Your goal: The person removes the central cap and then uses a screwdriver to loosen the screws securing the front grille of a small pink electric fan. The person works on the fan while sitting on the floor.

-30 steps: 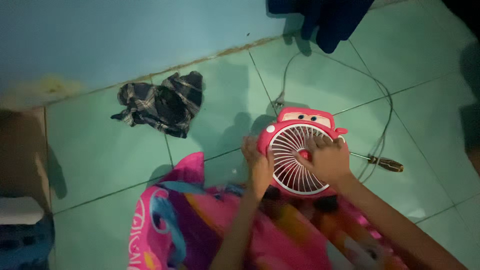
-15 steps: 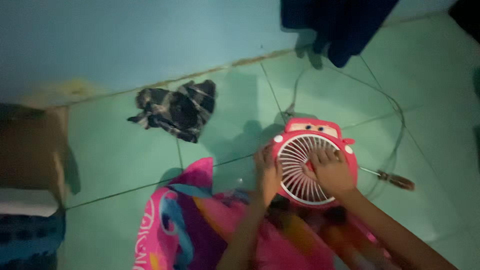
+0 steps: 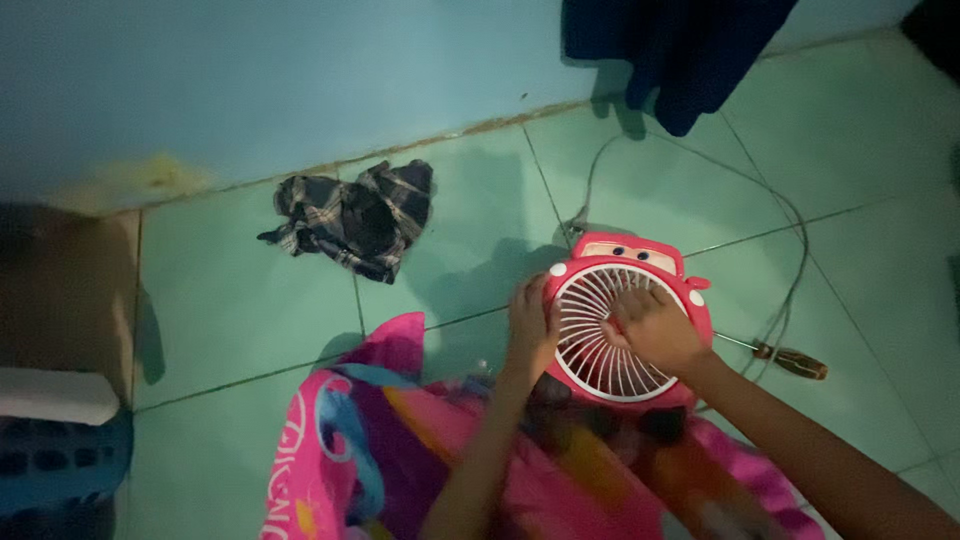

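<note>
Item one, as we list it: small pink fan (image 3: 625, 262) shaped like a cartoon car, with a round white grille (image 3: 600, 340) on its face, standing on the green tiled floor (image 3: 240, 300) close to the near edge of the tiles, its base against the bright pink patterned cloth (image 3: 370, 450) that covers our lap. Our left hand (image 3: 528, 328) comes up from below on a nearly straight forearm and clasps the fan's left rim, fingers pressed together and curled round the edge. Our right hand (image 3: 655, 330) reaches in from the lower right, wrist bent, palm laid over the right half of the grille; its fingers are bunched and hooked onto the white slats, though we cannot tell whether they pinch a slat or only rest on it. Item two: screwdriver (image 3: 785, 358) with a brown handle, lying on the floor just right of the fan, apart from both hands. Item three: thin cord (image 3: 780, 215), looping from behind the fan across the far-right tiles. Item four: crumpled dark plaid cloth (image 3: 350, 220), near the wall, well left of the fan. Item five: dark blue fabric (image 3: 670, 45), hanging at the far edge.
</note>
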